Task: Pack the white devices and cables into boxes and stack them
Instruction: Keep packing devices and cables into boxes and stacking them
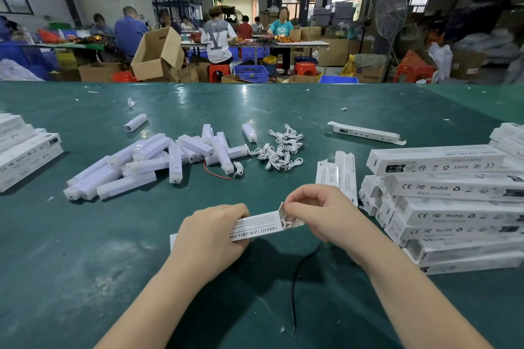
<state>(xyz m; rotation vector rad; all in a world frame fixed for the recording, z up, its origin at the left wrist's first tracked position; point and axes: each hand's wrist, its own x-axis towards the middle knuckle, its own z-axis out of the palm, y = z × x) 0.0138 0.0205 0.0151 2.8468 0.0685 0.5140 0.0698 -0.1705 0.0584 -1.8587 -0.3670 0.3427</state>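
Above the green surface (85, 249), a left hand (209, 238) grips a white box (256, 227) while right-hand (320, 211) fingers (295, 207) pinch its open end flap, a cable (286, 225) showing inside; loose devices (158, 159) lie beyond the box.

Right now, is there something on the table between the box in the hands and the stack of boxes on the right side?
Nothing tall blocks the way. Between the held box and the right stack lie only flat unfolded boxes, beside the right hand. The left hand grips the box's other end.
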